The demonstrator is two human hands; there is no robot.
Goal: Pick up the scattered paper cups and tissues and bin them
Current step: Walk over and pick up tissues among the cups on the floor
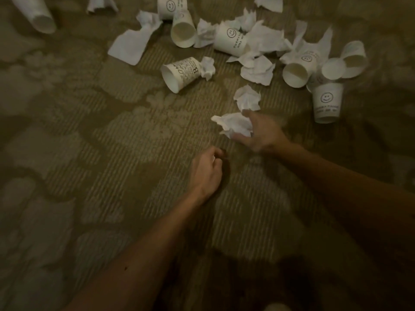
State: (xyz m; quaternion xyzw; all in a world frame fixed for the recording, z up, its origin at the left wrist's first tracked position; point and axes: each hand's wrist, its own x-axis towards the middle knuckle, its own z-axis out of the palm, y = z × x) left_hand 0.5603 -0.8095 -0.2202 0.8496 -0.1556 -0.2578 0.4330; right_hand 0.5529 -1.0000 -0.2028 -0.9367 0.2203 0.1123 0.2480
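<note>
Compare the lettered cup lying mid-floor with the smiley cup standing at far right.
The mid-floor cup lies on its side, open mouth visible; the far-right cup stands on end. The mid-floor cup carries dense lettering; the far-right cup shows a smiley face. Both are white paper cups on the carpet.

Right cup (327, 102): smiley (txt blurred); centre cup (182, 74): "B".

Dim, patterned olive carpet (112, 153)
</note>
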